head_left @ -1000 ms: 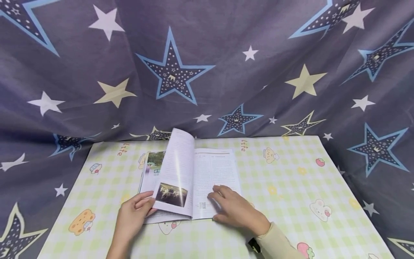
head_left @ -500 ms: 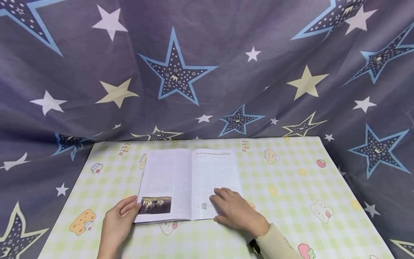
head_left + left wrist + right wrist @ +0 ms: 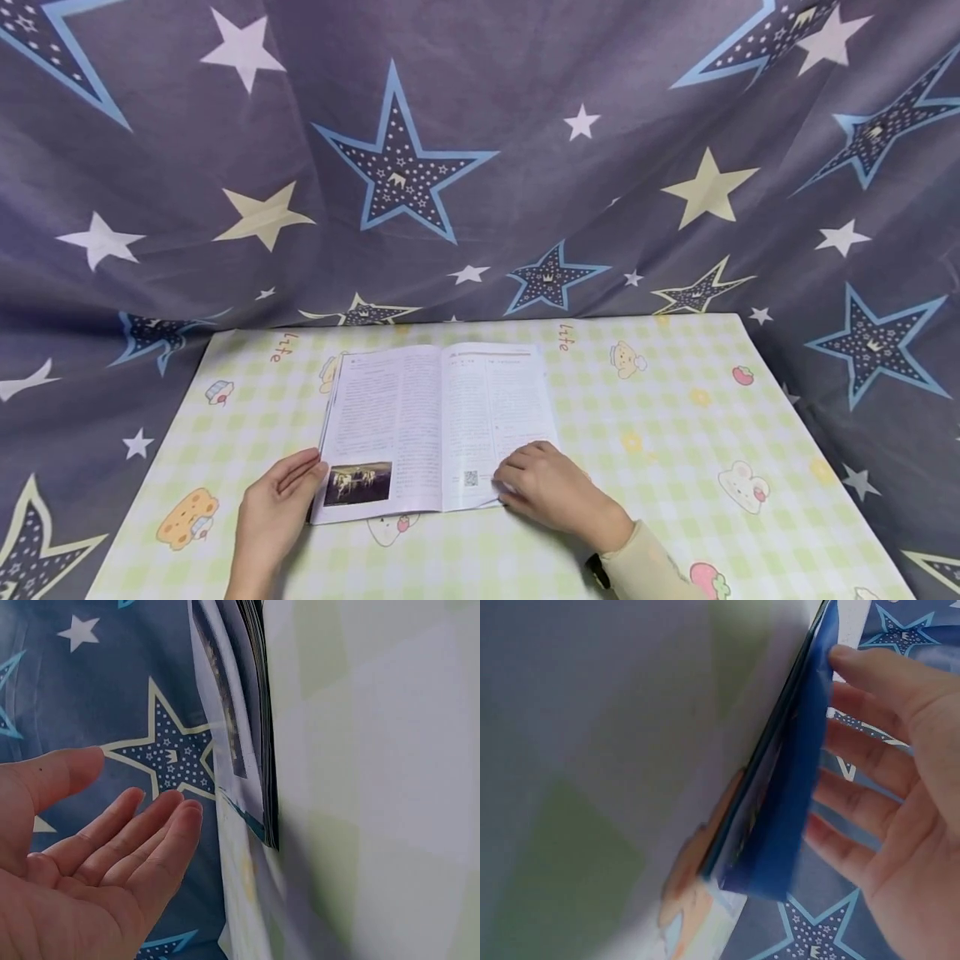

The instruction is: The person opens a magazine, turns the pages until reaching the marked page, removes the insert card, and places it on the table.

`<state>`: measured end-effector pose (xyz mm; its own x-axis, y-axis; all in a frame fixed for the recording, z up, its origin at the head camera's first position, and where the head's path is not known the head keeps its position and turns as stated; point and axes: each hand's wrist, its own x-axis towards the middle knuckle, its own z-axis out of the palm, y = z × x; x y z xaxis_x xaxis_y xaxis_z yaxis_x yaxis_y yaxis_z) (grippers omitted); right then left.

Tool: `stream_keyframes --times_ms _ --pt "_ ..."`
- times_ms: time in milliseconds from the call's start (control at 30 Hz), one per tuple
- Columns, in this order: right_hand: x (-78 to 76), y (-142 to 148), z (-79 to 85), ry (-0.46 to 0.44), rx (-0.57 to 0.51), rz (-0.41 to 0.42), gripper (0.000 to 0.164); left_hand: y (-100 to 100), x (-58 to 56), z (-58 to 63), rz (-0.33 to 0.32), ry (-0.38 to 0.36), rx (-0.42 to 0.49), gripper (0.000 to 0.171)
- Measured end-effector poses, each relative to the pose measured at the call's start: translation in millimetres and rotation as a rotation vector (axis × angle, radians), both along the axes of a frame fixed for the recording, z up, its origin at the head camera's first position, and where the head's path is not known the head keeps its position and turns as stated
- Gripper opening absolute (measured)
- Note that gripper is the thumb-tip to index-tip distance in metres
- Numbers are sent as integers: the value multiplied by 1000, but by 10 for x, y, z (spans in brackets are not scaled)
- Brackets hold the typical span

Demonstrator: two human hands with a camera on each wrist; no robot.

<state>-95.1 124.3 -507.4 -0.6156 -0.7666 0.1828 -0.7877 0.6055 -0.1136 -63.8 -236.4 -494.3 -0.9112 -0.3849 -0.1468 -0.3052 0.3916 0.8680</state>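
Note:
A magazine (image 3: 420, 400) lies spread on the table, with printed text on both pages and a dark picture at the lower left. My left hand (image 3: 273, 512) is beside its lower left corner; in the left wrist view the left hand (image 3: 112, 862) has loose, bent fingers and holds nothing. My right hand (image 3: 558, 492) is at the lower right corner, fingertips on the page edge. In the right wrist view a blue-backed leaf (image 3: 787, 787) stands lifted off those below, with the fingers of the right hand (image 3: 900, 772) spread along its edge, their tips partly hidden.
The table (image 3: 660, 517) wears a green-and-white checked cloth with cartoon prints. Behind it and at its sides hangs a dark curtain (image 3: 480, 108) with a star pattern.
The leaf in the left hand has come down flat on the left side, and the left hand has moved left with it. The right fingers have bent, and the lower right page edge has lifted slightly.

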Motion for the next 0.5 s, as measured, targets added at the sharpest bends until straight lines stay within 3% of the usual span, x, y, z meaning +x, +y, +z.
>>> stream_keyframes --times_ms 100,233,500 --pt "-1 37 -2 61 -25 8 11 9 0 12 -3 -10 0 42" --pt "-18 135 9 68 -82 -16 9 20 4 25 -9 -19 13 41" --pt "-74 380 73 58 -209 -178 20 90 -34 35 -50 -26 7 43"
